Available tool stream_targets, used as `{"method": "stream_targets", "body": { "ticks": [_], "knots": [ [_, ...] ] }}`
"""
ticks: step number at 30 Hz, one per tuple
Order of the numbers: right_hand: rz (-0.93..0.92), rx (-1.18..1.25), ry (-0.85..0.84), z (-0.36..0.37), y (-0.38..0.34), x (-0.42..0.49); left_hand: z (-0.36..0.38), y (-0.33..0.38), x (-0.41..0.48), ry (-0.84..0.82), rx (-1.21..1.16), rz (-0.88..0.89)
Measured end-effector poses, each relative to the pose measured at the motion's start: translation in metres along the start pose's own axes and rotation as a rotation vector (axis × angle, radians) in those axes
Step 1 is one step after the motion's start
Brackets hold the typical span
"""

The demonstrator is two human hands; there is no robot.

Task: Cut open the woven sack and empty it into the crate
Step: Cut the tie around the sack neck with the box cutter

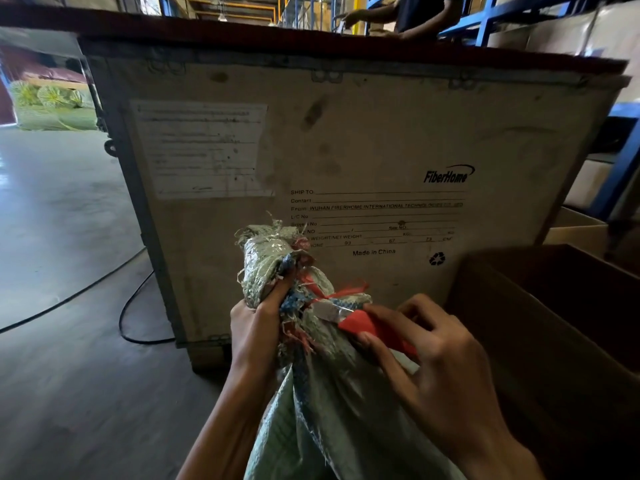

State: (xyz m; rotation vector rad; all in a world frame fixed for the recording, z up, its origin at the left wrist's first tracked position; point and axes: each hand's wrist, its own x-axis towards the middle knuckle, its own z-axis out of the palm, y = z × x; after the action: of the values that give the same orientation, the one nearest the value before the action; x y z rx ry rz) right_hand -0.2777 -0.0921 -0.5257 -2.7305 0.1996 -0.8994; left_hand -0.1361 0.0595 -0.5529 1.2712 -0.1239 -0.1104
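Note:
A pale green woven sack point(332, 420) stands upright in front of me, its frayed neck bunched and tied with a red string point(341, 292). My left hand point(258, 327) is shut around the neck just under the tie. My right hand point(433, 358) holds a red-handled box cutter point(372, 327), whose silver blade lies against the sack's neck beside the string. A large plywood crate point(346, 133) with printed shipping text rises directly behind the sack; its top edge is above my hands.
An open brown cardboard box point(554, 323) sits on the floor at my right. A black cable point(131, 306) loops over the concrete floor at left. Another person's arms point(391, 15) reach over the crate's far side, by blue shelving point(502, 15).

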Motion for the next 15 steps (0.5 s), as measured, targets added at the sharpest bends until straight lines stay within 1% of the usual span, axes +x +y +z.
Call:
{"method": "stream_targets", "body": {
  "ticks": [4,9,15],
  "knots": [
    [-0.045,-0.042,0.081,0.0055,0.0026,-0.0012,-0.0009,-0.0009,0.002,-0.007,-0.059,-0.091],
    [-0.089,-0.034,0.098,0.0077,0.0076,-0.0012,0.0015,-0.0026,0.0035,-0.084,-0.201,-0.253],
    [-0.076,-0.022,0.084,0.006,0.0095,-0.0004,0.0045,-0.001,0.0022,-0.128,-0.319,-0.303]
  ]
}}
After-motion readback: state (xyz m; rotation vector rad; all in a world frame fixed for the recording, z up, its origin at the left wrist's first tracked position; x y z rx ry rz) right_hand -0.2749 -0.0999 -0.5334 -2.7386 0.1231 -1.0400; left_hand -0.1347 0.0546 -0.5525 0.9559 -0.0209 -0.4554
